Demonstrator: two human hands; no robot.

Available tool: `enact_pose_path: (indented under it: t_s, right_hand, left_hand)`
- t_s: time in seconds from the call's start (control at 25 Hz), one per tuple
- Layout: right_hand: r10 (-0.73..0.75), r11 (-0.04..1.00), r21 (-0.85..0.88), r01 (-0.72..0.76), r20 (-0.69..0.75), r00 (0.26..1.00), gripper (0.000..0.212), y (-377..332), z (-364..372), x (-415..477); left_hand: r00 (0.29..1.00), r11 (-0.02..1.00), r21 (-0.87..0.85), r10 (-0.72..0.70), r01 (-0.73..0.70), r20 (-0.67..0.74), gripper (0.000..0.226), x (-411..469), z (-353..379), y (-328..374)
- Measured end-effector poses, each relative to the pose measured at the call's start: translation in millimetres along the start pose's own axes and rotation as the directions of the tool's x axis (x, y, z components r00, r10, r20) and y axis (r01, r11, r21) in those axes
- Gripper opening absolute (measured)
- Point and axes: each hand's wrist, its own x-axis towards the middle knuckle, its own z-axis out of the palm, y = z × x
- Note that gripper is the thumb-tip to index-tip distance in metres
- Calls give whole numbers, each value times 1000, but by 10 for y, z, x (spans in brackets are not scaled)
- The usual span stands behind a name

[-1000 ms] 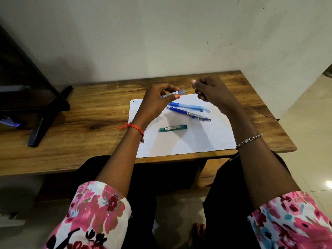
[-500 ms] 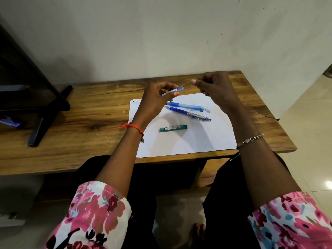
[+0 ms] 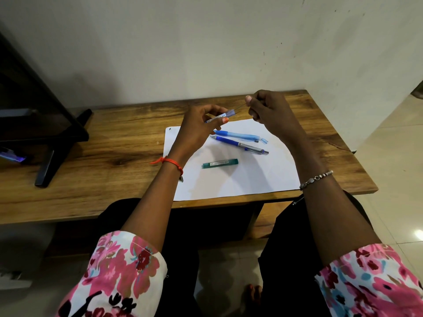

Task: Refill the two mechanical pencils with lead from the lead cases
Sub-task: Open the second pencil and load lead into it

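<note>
Since half a second ago: right hand (image 3: 272, 113) has drawn slightly further from the left hand (image 3: 199, 129); more of the thin dark lead stick (image 3: 240, 108) now shows between them. Pencils and the case on the sheet unmoved.

Left hand: thumb and fingers closed around a small clear bluish plastic lead case (image 3: 220, 116), held above the table, tilted up toward the right, open end toward the right hand.

Right hand: fingers curled, thumb and forefinger pinched on the far end of the lead stick. Whether the stick's near end is still inside the case, cannot tell.

On the white paper sheet (image 3: 251, 179), lying on the brown wooden table (image 3: 109, 156):
- light blue translucent mechanical pencil (image 3: 235, 134), its small clear cap (image 3: 264, 141) lying just beside its right end.
- dark blue and silver mechanical pencil (image 3: 239, 145), just nearer the person, almost parallel to the first.
- teal green rectangular lead case (image 3: 219, 163), nearer still, apart from both pencils.

Black monitor stand (image 3: 57, 152) at the table's left.
</note>
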Motion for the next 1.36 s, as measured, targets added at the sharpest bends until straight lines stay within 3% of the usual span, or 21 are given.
enact_pose_path:
  t_s: [0.24, 0.44, 0.56, 0.68, 0.8, 1.04, 1.16, 1.28, 1.36]
  right_hand:
    - [-1, 999, 40, 1, 7, 1000, 18, 15, -12, 10]
    - [34, 994, 110, -18, -148, 988, 18, 78, -71, 55]
    - [44, 994, 106, -18, -250, 967, 19, 135, -120, 88]
    - [35, 994, 108, -13, -197, 980, 19, 112, -106, 67]
    - [-8, 999, 51, 13, -101, 995, 17, 44, -57, 34]
    - [-31, 999, 22, 32, -58, 998, 16, -1, -36, 14]
    - [99, 973, 215, -86, -52, 994, 14, 2, -52, 33]
    - [243, 833, 495, -248, 74, 967, 32, 54, -108, 68]
    - [237, 774, 574, -266, 127, 963, 28, 65, -126, 60]
  left_hand:
    - [1000, 1000, 4, -10, 10, -4, 19, -5, 3, 11]
    - [1000, 999, -30, -24, 23, -15, 17, -3, -26, 1]
    - [997, 979, -188, -78, 73, -19, 18, -6, -50, 35]
    - [995, 934, -344, -87, 97, 44, 18, -11, -47, 56]
    - [993, 940, -328, -60, 91, 104, 13, -14, -26, 39]
    - [993, 967, -250, -22, 52, 120, 16, -26, -16, 31]
    - [994, 965, -255, -34, 59, 102, 12, -24, -26, 35]
    - [998, 975, -214, -57, 61, 24, 18, -17, -13, 32]
    - [998, 981, -187, -67, 61, -23, 22, -11, 0, 31]
